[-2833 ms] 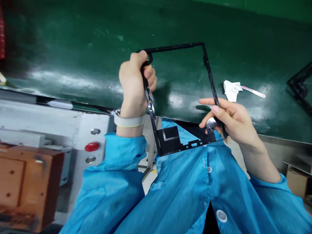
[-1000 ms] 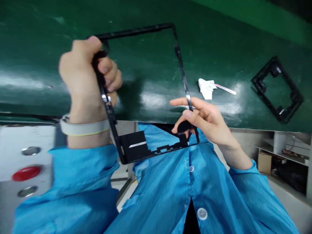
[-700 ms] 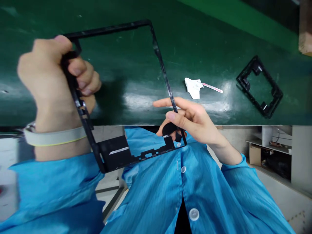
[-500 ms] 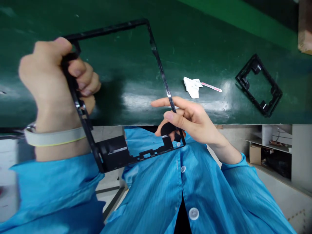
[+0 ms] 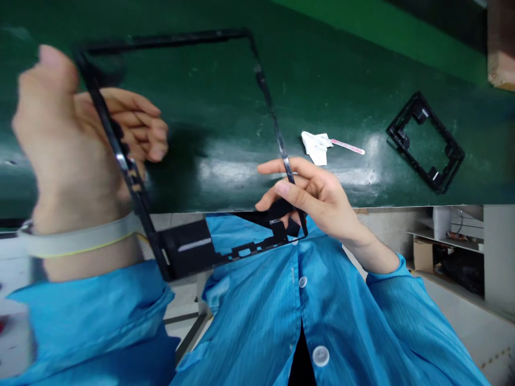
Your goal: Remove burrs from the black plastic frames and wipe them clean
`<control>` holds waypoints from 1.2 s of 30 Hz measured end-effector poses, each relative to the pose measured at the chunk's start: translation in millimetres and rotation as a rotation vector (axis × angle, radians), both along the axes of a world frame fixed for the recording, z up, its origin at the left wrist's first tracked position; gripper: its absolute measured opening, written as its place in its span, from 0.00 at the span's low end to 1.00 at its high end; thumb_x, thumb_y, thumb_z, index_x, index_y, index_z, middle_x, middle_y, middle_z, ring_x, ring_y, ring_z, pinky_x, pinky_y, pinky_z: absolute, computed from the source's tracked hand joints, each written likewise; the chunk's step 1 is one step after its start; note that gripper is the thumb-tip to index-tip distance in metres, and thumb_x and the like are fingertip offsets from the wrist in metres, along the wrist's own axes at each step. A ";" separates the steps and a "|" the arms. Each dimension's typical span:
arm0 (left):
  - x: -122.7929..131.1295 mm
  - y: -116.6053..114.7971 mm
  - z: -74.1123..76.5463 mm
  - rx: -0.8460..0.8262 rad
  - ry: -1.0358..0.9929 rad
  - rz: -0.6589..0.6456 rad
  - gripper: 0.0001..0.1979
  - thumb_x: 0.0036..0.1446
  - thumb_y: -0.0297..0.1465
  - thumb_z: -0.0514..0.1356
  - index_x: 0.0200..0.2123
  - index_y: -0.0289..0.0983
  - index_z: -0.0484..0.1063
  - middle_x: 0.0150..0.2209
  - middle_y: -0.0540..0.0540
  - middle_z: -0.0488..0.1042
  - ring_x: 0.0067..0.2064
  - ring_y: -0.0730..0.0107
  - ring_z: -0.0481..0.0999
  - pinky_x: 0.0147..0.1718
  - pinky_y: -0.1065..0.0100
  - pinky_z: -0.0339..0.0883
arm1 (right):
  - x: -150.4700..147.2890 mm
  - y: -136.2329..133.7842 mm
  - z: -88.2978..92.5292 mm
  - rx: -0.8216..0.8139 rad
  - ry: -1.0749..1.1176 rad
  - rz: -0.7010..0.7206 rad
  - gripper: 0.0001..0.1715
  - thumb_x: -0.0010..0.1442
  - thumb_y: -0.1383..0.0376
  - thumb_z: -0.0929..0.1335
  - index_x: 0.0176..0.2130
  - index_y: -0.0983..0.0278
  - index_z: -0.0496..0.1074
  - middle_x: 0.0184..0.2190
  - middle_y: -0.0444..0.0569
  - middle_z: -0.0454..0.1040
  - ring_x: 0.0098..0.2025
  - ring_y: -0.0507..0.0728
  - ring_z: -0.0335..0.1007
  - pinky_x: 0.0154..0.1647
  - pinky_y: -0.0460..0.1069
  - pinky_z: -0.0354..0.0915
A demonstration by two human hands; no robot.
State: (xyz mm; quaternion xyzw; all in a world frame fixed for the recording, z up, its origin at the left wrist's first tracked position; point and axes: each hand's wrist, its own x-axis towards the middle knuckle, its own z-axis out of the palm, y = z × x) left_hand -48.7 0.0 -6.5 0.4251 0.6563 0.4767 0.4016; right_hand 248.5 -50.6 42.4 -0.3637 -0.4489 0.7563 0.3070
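A large black rectangular plastic frame (image 5: pixel 189 252) is held up tilted, partly over the table edge and in front of my torso. My right hand (image 5: pixel 317 195) grips its right bar near the lower corner, thumb on the near side and index finger stretched out to the left. Round dark finger-like pads show by that hand's lower fingers. My left hand (image 5: pixel 60 145), slightly blurred and wearing a pale wristband (image 5: pixel 84 238), is open around the left bar. Its fingers reach behind and past the bar, with the thumb raised outside it; whether the palm touches the bar I cannot tell.
On the green table (image 5: pixel 225 134) lie a crumpled white wipe (image 5: pixel 316 147) and a thin pink-and-white strip (image 5: pixel 348 146) touching it. A smaller black frame (image 5: pixel 450 136) rests at the right. A wooden block (image 5: pixel 501 48) stands at the far right, and shelves (image 5: pixel 450 241) are below the table.
My left hand has loosened from the left bar, its curled fingers now straightened and the thumb lifted away. The frame's upper left corner has swung leftward. My right hand keeps its grip.
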 end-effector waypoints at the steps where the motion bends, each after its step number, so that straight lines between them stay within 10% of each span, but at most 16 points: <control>1: -0.8 -6.6 5.4 -0.043 -0.056 -0.036 0.40 0.62 0.73 0.56 0.36 0.42 0.81 0.32 0.41 0.80 0.31 0.60 0.69 0.34 0.55 0.63 | -1.2 -0.5 -4.5 -0.003 0.002 -0.043 0.22 0.75 0.49 0.75 0.58 0.56 0.73 0.43 0.43 0.88 0.32 0.49 0.83 0.28 0.43 0.77; 5: -6.7 -34.5 14.3 -0.210 -0.148 -0.153 0.45 0.41 0.81 0.69 0.45 0.51 0.90 0.32 0.44 0.85 0.31 0.52 0.76 0.33 0.49 0.69 | -10.9 -4.0 -27.2 -0.040 0.022 -0.162 0.31 0.68 0.42 0.80 0.54 0.56 0.70 0.47 0.46 0.88 0.32 0.50 0.84 0.27 0.43 0.74; 8: -7.7 -45.2 7.0 -0.089 0.044 -0.101 0.25 0.55 0.64 0.75 0.49 0.60 0.89 0.33 0.49 0.84 0.32 0.53 0.75 0.36 0.49 0.66 | -13.4 -6.7 -38.0 -0.028 0.008 -0.068 0.34 0.67 0.38 0.79 0.55 0.57 0.70 0.44 0.45 0.85 0.35 0.52 0.84 0.30 0.45 0.77; 11: -8.9 -39.8 -3.8 -0.031 0.256 -0.057 0.17 0.64 0.56 0.70 0.51 0.60 0.88 0.34 0.49 0.82 0.35 0.55 0.73 0.39 0.49 0.65 | 2.2 -1.3 -36.0 0.295 -0.271 0.061 0.25 0.79 0.41 0.69 0.50 0.59 0.78 0.43 0.47 0.86 0.40 0.53 0.83 0.42 0.51 0.80; 15: -19.6 -14.9 -11.4 -0.075 0.474 -0.052 0.22 0.64 0.57 0.66 0.53 0.55 0.87 0.38 0.47 0.82 0.37 0.53 0.76 0.47 0.44 0.73 | 47.2 27.5 -33.1 0.916 -0.880 -0.288 0.18 0.83 0.53 0.66 0.50 0.60 0.82 0.51 0.54 0.87 0.55 0.62 0.80 0.65 0.62 0.76; 21: 12.4 -3.6 -1.8 0.159 0.915 -0.147 0.33 0.63 0.55 0.63 0.63 0.43 0.81 0.66 0.31 0.78 0.67 0.22 0.76 0.70 0.25 0.64 | 89.3 52.7 -56.8 0.966 -1.247 -0.273 0.07 0.78 0.65 0.68 0.47 0.60 0.77 0.52 0.58 0.80 0.58 0.66 0.74 0.65 0.66 0.74; 29: 160.5 -14.4 -19.0 0.284 0.662 -0.418 0.06 0.73 0.38 0.65 0.44 0.44 0.76 0.48 0.38 0.82 0.55 0.37 0.82 0.56 0.40 0.72 | 93.1 37.4 -56.5 0.918 -1.161 -0.201 0.09 0.79 0.64 0.68 0.56 0.61 0.75 0.47 0.54 0.80 0.51 0.63 0.75 0.58 0.60 0.75; 36: 126.9 -16.8 -9.1 0.281 0.337 -0.401 0.03 0.71 0.32 0.64 0.43 0.46 0.72 0.38 0.50 0.80 0.38 0.63 0.80 0.40 0.59 0.76 | 108.9 24.7 -46.5 0.847 -1.136 -0.159 0.03 0.78 0.66 0.69 0.47 0.61 0.75 0.46 0.54 0.78 0.50 0.62 0.73 0.56 0.60 0.73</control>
